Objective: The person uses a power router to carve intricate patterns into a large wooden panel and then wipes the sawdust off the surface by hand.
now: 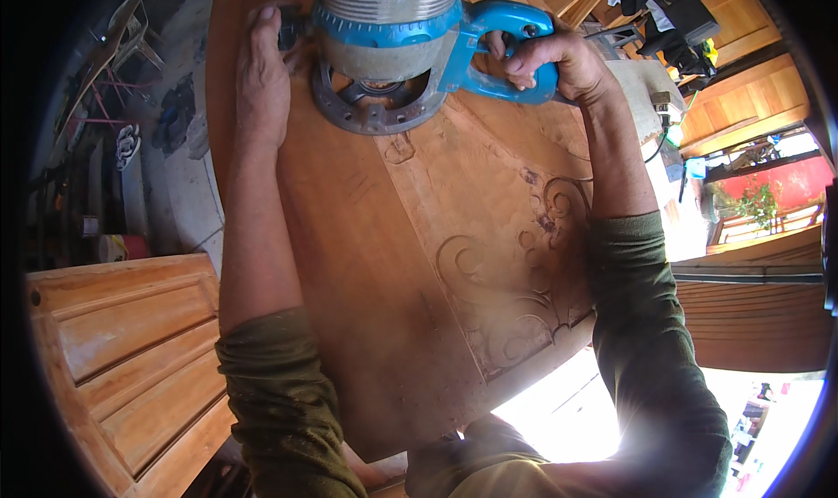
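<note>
The large brown wooden panel [349,236] spreads beneath both forearms, and the blue and silver router [388,53] stands upright on its far part, the dark ring base [375,121] down against the wood. On the router's right side, above the panel, the right hand [566,61] is clamped on the blue loop handle [517,84], fingers curled through the opening. The left hand [262,83], over the far left part of the panel, lies against the router's black side knob [288,28]; its fingers are partly hidden, so I cannot tell whether they close round it. A seam runs lengthwise down the panel, and carved scrolls [515,302] fill the area toward its near right edge, with a few dark, rough patches among them. Olive sleeves [642,323] cover the forearms on both sides of the panel, pushed back below the wrists. Left of the panel's near end is a lighter wooden door [135,350] with recessed fields; farther up on that side, a chair [135,40] and a sandal [128,144] sit on the grey floor [188,184]. Well to the right of the panel are more wooden doors [742,105] and a leafy plant [759,203] against something red.
</note>
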A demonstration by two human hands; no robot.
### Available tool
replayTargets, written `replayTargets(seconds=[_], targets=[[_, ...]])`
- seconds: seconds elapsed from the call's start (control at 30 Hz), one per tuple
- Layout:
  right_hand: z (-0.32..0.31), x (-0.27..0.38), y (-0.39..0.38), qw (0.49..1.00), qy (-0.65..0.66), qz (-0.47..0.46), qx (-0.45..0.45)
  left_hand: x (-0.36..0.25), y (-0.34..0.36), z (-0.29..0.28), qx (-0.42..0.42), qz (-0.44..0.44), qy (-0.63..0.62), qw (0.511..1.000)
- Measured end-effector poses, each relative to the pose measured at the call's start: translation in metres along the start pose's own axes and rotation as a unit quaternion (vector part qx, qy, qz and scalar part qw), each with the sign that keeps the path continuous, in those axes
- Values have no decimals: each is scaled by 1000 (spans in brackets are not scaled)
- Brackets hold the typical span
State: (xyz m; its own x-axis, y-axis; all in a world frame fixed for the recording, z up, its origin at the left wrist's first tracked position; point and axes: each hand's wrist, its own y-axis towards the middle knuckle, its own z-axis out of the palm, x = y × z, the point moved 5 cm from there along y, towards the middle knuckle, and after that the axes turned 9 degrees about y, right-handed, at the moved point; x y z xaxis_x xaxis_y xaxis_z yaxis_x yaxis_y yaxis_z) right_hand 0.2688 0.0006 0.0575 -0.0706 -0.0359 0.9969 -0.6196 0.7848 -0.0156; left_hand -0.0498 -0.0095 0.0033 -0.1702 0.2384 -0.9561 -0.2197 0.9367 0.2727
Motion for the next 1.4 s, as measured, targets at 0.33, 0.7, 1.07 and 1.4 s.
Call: replayTargets(seconds=[0.33,0.7,1.07,1.4], targets=[[4,-4,-8,998,51,24,3,1,-6,0,-6,0,-27,1000],[7,-3,-19,998,53,30,-6,-3,-17,0,-6,8,29,1000],[9,-7,-31,997,56,52,-8,-12,-34,4,-40,14,-21,999],[10,-6,-39,998,39,42,-11,-17,-43,3,-48,30,8,998]])
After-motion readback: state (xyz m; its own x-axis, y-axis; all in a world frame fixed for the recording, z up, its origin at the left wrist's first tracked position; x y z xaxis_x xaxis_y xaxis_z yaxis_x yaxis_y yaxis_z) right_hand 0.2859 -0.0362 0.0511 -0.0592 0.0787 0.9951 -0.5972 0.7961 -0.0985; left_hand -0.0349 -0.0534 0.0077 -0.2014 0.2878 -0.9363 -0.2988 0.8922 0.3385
